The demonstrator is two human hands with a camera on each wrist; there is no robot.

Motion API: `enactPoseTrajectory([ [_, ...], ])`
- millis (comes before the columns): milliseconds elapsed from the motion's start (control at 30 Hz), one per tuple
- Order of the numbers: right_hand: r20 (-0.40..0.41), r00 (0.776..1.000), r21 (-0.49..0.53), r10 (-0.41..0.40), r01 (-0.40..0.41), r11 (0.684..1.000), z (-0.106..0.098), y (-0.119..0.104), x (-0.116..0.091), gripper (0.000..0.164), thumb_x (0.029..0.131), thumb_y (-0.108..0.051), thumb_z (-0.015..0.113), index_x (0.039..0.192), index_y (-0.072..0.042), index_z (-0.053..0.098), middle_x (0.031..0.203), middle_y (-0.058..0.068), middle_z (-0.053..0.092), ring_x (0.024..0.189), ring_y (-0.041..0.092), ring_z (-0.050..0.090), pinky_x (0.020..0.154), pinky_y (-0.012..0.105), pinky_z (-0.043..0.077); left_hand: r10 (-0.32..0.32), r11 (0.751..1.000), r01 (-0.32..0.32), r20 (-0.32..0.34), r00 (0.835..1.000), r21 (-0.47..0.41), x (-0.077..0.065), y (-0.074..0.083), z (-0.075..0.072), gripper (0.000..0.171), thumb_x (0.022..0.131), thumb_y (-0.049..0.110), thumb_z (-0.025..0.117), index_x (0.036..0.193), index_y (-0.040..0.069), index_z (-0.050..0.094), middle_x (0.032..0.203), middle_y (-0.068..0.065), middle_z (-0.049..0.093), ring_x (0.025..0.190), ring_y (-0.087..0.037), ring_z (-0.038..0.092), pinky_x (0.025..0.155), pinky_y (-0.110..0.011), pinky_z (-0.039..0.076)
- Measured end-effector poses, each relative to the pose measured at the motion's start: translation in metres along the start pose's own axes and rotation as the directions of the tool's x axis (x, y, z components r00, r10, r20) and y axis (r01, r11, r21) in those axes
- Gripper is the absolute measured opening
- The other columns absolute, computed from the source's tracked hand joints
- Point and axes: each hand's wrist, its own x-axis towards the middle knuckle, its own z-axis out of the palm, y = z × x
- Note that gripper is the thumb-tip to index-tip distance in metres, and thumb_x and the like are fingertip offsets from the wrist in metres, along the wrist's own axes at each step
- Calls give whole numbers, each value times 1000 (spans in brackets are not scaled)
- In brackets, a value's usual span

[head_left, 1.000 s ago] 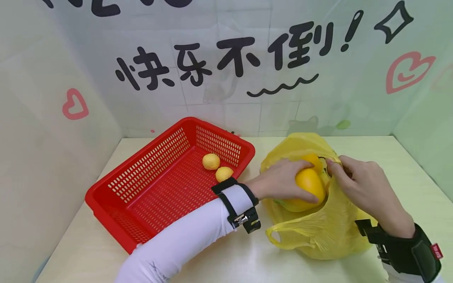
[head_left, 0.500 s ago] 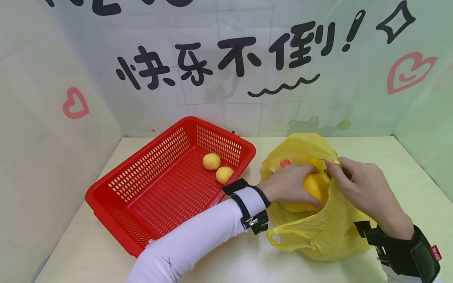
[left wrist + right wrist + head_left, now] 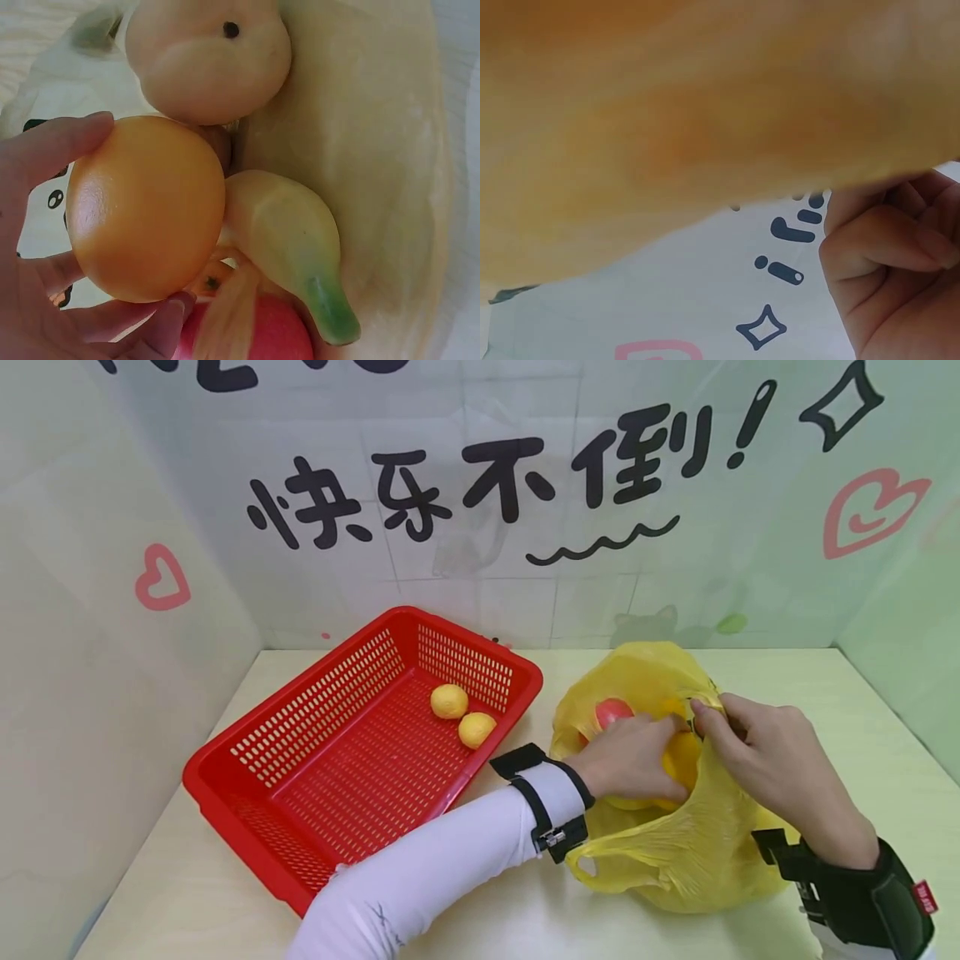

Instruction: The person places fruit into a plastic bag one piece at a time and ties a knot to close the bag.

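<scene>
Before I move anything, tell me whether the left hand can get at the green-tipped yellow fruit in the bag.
Probably not without letting go first: the left hand grips an orange, which sits between it and the green-tipped yellow fruit. Otherwise that fruit looks largely uncovered.

The left grip has shifted rightward in the yellow bag, exposing a red fruit.

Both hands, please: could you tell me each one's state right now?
Left hand: holding an orange in the yellow bag.
Right hand: pinching the yellow bag.
</scene>
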Motion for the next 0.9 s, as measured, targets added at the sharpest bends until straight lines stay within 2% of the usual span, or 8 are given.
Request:
enactPoseTrajectory([
  [100,-10,1000,4,-5,5,1000,0,0,0,36,100,-24,57,66,-17,47,53,-8,27,43,2,21,44,22,20,-7,1000,7,5,1000,7,-1,2,0,62,82,43,72,136,22,51,113,4,55,92,-9,53,69,-15,42],
  [233,-18,1000,3,-7,7,1000,1,-1,1,37,100,-23,58,65,-17,46,53,-8,27,43,2,20,44,22,20,-6,1000,5,13,1000,24,0,5,3,50,85,39,69,128,19,54,110,-2,49,81,-10,54,61,-14,44],
  [433,-14,1000,11,1,0,1000,2,0,1,38,100,-23,58,65,-17,46,53,-8,27,44,2,21,44,22,20,-8,995,6,19,1000,100,4,9,8,26,91,36,61,109,18,57,105,-1,51,78,-10,52,58,-16,44],
  [567,-12,1000,8,3,-3,1000,2,1,1,38,100,-23,58,64,-17,45,53,-8,27,44,2,21,44,22,19,-34,993,34,2,999,117,5,9,10,20,92,35,59,103,19,56,101,1,50,75,-11,52,56,-18,44],
  [733,-1,1000,8,14,-14,1000,3,2,-1,38,100,-24,58,64,-17,46,53,-7,28,44,2,22,44,23,20,-44,993,46,-12,999,111,7,8,11,32,89,34,63,115,17,56,96,1,50,78,-10,51,57,-18,43],
  [900,5,1000,14,25,-25,1000,4,3,-2,35,100,-24,57,66,-16,50,53,-7,29,43,3,24,44,23,21,-46,995,45,5,999,91,6,6,10,47,88,38,64,129,17,54,98,2,49,84,-9,48,58,-17,43],
])
